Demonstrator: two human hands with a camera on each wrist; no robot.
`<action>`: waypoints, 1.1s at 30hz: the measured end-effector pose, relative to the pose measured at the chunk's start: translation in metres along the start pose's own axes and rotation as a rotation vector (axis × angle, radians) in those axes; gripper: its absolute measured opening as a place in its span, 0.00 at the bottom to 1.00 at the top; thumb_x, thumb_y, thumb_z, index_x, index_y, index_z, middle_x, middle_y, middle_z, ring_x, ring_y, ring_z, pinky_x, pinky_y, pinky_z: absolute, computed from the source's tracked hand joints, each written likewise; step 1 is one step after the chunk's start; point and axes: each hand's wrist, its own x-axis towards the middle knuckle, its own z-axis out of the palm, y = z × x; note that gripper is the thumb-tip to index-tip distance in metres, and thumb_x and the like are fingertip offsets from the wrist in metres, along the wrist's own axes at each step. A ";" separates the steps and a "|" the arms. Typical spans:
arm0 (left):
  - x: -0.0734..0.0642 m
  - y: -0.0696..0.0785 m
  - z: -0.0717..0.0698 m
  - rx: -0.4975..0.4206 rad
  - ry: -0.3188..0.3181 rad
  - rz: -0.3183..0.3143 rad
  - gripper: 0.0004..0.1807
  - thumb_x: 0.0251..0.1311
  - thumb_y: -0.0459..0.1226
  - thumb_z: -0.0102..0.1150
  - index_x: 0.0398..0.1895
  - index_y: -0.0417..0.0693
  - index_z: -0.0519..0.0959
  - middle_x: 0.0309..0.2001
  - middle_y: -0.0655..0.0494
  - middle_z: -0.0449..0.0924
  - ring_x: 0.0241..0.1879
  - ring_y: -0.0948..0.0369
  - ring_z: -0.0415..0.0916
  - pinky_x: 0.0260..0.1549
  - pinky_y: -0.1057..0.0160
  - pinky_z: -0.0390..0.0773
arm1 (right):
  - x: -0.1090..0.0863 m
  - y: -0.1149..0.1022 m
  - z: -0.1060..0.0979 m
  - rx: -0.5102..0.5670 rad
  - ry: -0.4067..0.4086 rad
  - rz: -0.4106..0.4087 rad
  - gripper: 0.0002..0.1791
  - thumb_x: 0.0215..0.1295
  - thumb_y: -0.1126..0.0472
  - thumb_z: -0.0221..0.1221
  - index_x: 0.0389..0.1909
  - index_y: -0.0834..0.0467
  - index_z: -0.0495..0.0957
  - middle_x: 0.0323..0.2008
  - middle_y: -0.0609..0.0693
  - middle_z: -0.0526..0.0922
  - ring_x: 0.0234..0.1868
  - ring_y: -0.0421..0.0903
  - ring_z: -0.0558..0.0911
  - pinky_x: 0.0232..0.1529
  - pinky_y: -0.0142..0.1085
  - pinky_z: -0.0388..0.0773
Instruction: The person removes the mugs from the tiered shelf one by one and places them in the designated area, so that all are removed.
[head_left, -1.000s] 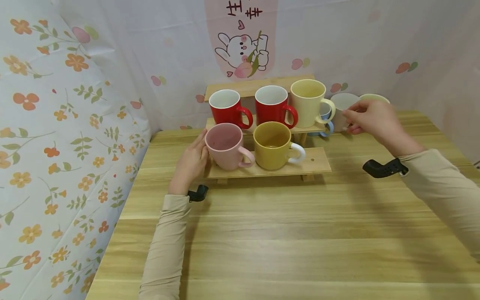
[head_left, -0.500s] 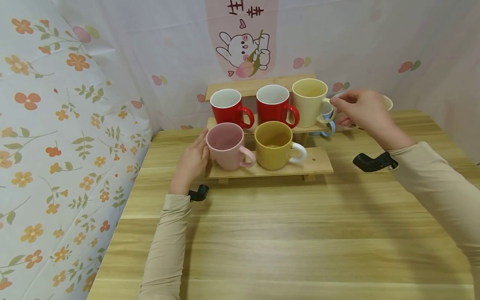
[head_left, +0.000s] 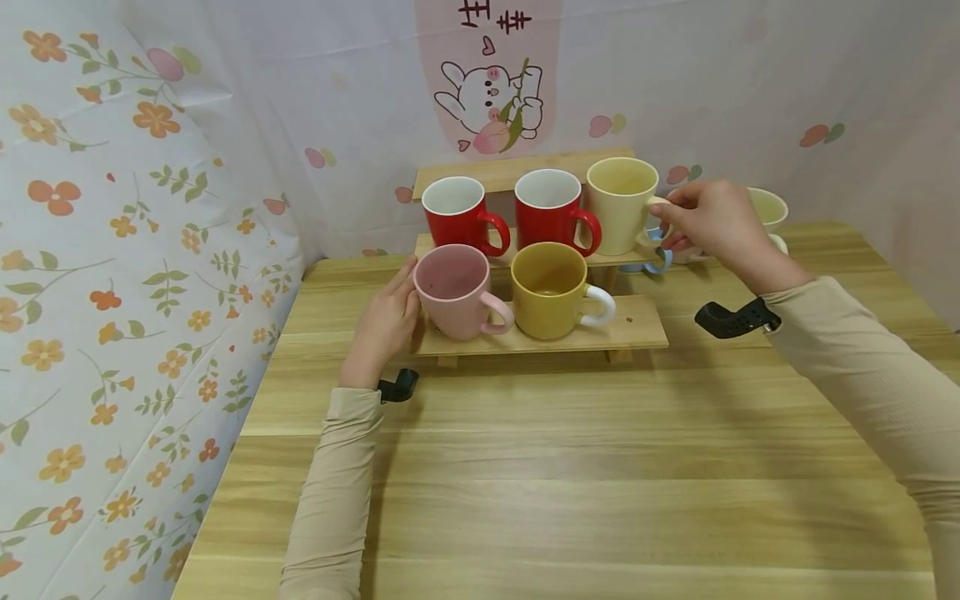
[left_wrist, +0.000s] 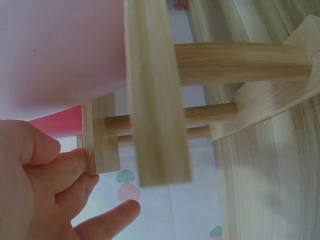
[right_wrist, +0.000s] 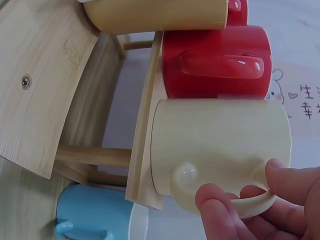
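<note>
In the head view my right hand point(head_left: 708, 221) pinches the handle of a pale yellow mug point(head_left: 619, 212), which stands on the middle tier of a wooden rack point(head_left: 637, 323). The right wrist view shows thumb and fingers around the handle of this mug point(right_wrist: 220, 137). My left hand point(head_left: 382, 325) lies along the left side of a pink mug point(head_left: 453, 300) on the front tier. Below that mug, its fingers point(left_wrist: 70, 160) reach the end of a rack board point(left_wrist: 102, 162); firm contact is hard to tell. Two red mugs point(head_left: 457, 218) stand left of the pale yellow one.
A mustard mug point(head_left: 547, 296) with a white handle stands beside the pink one. Behind the right hand are a pale green mug point(head_left: 770, 212) and a blue mug point(right_wrist: 95, 212) on the table point(head_left: 540, 467). A printed curtain point(head_left: 337, 108) hangs behind.
My right hand has moved left from the mugs at the table's back right and now holds the pale yellow mug's handle. The left hand has stayed put.
</note>
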 end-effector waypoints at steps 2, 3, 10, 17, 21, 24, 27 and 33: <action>0.000 0.000 -0.001 0.004 -0.003 -0.006 0.25 0.74 0.41 0.34 0.72 0.48 0.60 0.74 0.55 0.53 0.68 0.48 0.62 0.66 0.48 0.64 | 0.000 0.000 0.000 -0.016 0.002 -0.010 0.22 0.69 0.49 0.54 0.38 0.68 0.78 0.21 0.46 0.81 0.17 0.34 0.81 0.19 0.28 0.78; 0.000 0.000 -0.001 0.005 -0.005 -0.006 0.25 0.74 0.41 0.34 0.72 0.48 0.60 0.74 0.55 0.53 0.68 0.48 0.62 0.66 0.48 0.63 | 0.000 0.000 0.000 -0.024 0.003 -0.014 0.22 0.69 0.49 0.54 0.37 0.68 0.78 0.20 0.46 0.81 0.17 0.34 0.81 0.19 0.27 0.78; 0.000 0.000 -0.001 0.004 0.001 0.004 0.25 0.73 0.40 0.34 0.72 0.49 0.60 0.74 0.54 0.54 0.67 0.48 0.63 0.65 0.48 0.65 | 0.001 -0.001 0.003 -0.046 0.012 -0.044 0.22 0.70 0.51 0.53 0.33 0.68 0.77 0.18 0.48 0.81 0.15 0.33 0.79 0.18 0.26 0.76; -0.001 0.000 -0.001 0.004 -0.005 -0.001 0.25 0.73 0.40 0.35 0.72 0.49 0.60 0.74 0.55 0.54 0.67 0.49 0.63 0.65 0.48 0.65 | -0.001 0.001 0.006 -0.032 0.023 -0.043 0.23 0.71 0.50 0.51 0.33 0.68 0.77 0.20 0.49 0.81 0.15 0.32 0.79 0.19 0.26 0.77; -0.001 0.000 0.001 0.010 -0.002 0.001 0.25 0.73 0.40 0.35 0.72 0.49 0.60 0.74 0.54 0.55 0.67 0.48 0.63 0.65 0.47 0.65 | -0.004 0.004 0.006 -0.018 0.025 -0.024 0.22 0.71 0.49 0.50 0.37 0.67 0.77 0.26 0.55 0.82 0.16 0.30 0.79 0.20 0.27 0.79; -0.001 0.000 0.001 0.009 0.002 0.006 0.25 0.73 0.40 0.35 0.72 0.48 0.60 0.74 0.53 0.55 0.67 0.47 0.63 0.65 0.47 0.65 | -0.006 0.005 0.006 -0.026 0.030 -0.012 0.23 0.72 0.48 0.49 0.39 0.66 0.77 0.29 0.58 0.83 0.16 0.28 0.78 0.20 0.27 0.79; -0.001 0.000 0.000 -0.001 0.004 0.009 0.25 0.73 0.40 0.35 0.72 0.48 0.61 0.74 0.54 0.55 0.68 0.48 0.62 0.65 0.48 0.64 | -0.009 0.007 0.005 -0.045 0.037 -0.007 0.23 0.72 0.48 0.48 0.38 0.66 0.76 0.28 0.58 0.82 0.16 0.28 0.77 0.20 0.27 0.78; -0.001 0.001 0.000 -0.009 0.001 0.009 0.25 0.74 0.40 0.35 0.72 0.48 0.60 0.74 0.53 0.54 0.68 0.48 0.62 0.66 0.47 0.64 | -0.018 0.015 -0.003 -0.094 0.058 -0.008 0.23 0.72 0.47 0.49 0.37 0.65 0.77 0.29 0.59 0.83 0.17 0.28 0.78 0.22 0.30 0.74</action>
